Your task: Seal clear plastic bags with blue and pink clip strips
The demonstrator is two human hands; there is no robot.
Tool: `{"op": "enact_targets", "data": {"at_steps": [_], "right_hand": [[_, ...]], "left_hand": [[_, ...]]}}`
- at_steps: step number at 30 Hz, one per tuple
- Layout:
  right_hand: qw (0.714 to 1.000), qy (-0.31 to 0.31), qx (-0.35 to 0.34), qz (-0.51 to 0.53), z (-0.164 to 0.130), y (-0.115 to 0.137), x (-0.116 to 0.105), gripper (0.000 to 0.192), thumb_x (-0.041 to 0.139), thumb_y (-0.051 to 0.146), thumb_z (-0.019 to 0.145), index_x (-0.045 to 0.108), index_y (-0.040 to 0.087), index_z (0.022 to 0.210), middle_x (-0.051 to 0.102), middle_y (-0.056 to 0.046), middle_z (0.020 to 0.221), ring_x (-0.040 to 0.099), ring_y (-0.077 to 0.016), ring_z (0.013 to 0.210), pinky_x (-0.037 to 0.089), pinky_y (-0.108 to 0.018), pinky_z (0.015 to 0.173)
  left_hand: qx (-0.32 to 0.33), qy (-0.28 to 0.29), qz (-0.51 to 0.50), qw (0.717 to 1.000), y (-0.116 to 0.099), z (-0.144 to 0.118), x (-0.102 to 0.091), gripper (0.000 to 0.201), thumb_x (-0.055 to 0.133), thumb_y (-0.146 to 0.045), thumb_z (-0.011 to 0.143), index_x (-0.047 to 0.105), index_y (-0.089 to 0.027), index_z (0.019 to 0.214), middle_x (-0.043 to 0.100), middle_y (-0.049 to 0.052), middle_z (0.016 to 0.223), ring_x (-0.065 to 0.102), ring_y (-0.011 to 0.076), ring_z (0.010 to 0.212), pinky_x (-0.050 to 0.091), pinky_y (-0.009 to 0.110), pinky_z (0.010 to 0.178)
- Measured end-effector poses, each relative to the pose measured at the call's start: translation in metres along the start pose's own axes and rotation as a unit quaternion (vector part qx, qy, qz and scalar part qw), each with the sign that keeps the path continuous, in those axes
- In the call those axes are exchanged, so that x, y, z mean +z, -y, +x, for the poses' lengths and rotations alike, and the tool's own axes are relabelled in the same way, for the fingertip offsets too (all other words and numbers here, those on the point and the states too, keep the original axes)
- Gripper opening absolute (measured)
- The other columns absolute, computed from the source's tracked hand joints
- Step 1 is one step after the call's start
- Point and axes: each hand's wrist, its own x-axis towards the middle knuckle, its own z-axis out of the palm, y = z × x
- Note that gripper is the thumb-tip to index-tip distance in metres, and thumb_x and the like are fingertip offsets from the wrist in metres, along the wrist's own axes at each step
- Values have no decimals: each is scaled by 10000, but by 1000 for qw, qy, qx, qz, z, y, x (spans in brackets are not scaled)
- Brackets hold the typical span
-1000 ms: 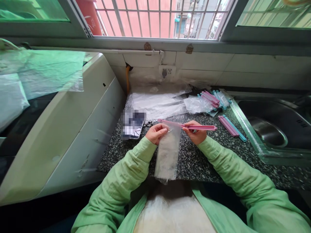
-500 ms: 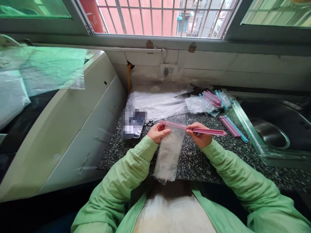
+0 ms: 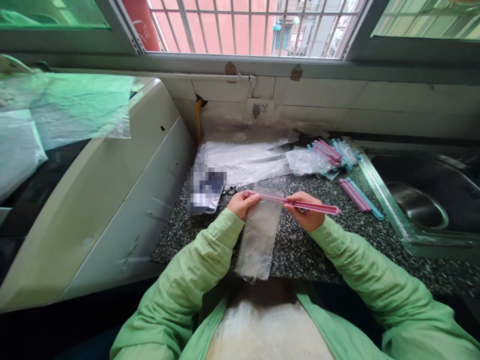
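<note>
Bag (image 3: 257, 245): clear plastic, narrow, wrinkled, lower end near front edge of countertop (image 3: 300, 255). Pink strip (image 3: 318, 207), slender and grooved, crosses bag's top; its right length projects past the bag. Left hand (image 3: 241, 204) pinches strip's left end with bag's top; right hand (image 3: 305, 214) grasps strip beside bag, hiding part of it. Phone (image 3: 214, 192), partly pixelated, beyond left hand. Plastic sheets (image 3: 243, 159) toward countertop's back edge; loose pink and blue strips (image 3: 355, 196) beside sink (image 3: 388, 212) at right.

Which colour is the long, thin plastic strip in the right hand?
The long plastic strip is pink; head view.
</note>
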Motion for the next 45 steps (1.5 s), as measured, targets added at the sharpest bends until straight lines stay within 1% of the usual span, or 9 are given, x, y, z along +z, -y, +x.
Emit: {"op": "enact_targets", "data": {"at_steps": [4,9,11,15,22,28,35,41,45], "right_hand": [[1000,6,-25,-10,2,0,-1,84,605,219,738,597,174,809,625,-37,682,585,-130,610,509,-260,559],[994,-38,-89,-41,4,0,-8,245,658,207,683,589,179,916,633,-73,792,598,-182,745,532,-331,638],[992,-48,-102,-51,5,1,-11,232,634,184,698,591,190,925,637,-68,800,602,-183,762,534,-335,642],[992,-58,-94,-56,3,6,-13,189,595,158,721,597,191,907,636,-65,806,609,-164,732,534,-308,607],[991,-50,-91,-84,2,12,-11,164,583,172,737,596,215,894,639,-55,803,604,-153,710,523,-296,595],[981,-45,-133,-131,2,12,-9,215,593,182,740,557,235,945,655,-35,815,601,-147,710,499,-297,606],[968,-37,-188,-164,5,12,-7,228,607,157,729,578,241,939,653,-30,796,566,-127,684,482,-260,595],[963,-3,-167,-213,6,12,-6,138,574,204,766,644,245,877,654,-21,765,549,-119,655,489,-248,595],[964,11,-159,-213,5,8,-4,155,560,200,776,661,233,889,651,-39,755,540,-124,652,483,-252,589]], "left_hand": [[-6,-8,-5,1000,1,2,-1,372,805,-330,307,569,-118,501,530,-35,456,425,52,442,292,204,468],[10,-16,-4,1000,2,6,-6,316,782,-311,384,551,-129,499,523,-31,474,451,70,473,326,217,494],[16,-25,-6,1000,3,7,-7,320,782,-310,380,545,-131,498,521,-33,476,452,70,476,330,215,496],[11,-21,-1,1000,4,7,-6,322,778,-313,380,545,-131,505,519,-33,472,441,67,465,316,213,480],[-1,-16,-4,1000,1,1,3,341,770,-331,334,534,-131,478,481,-45,430,379,48,425,255,210,452],[14,-6,16,1000,2,-1,5,340,748,-360,380,497,-146,462,409,-64,398,322,43,411,211,214,448],[60,-19,47,997,6,0,2,339,738,-377,382,522,-140,493,422,-57,436,317,46,438,209,214,461],[57,-28,74,995,5,0,3,330,733,-362,369,514,-146,489,390,-73,413,314,49,443,224,215,475],[52,-31,74,995,5,0,4,290,720,-333,379,526,-147,487,441,-66,427,341,54,450,255,214,482]]}}
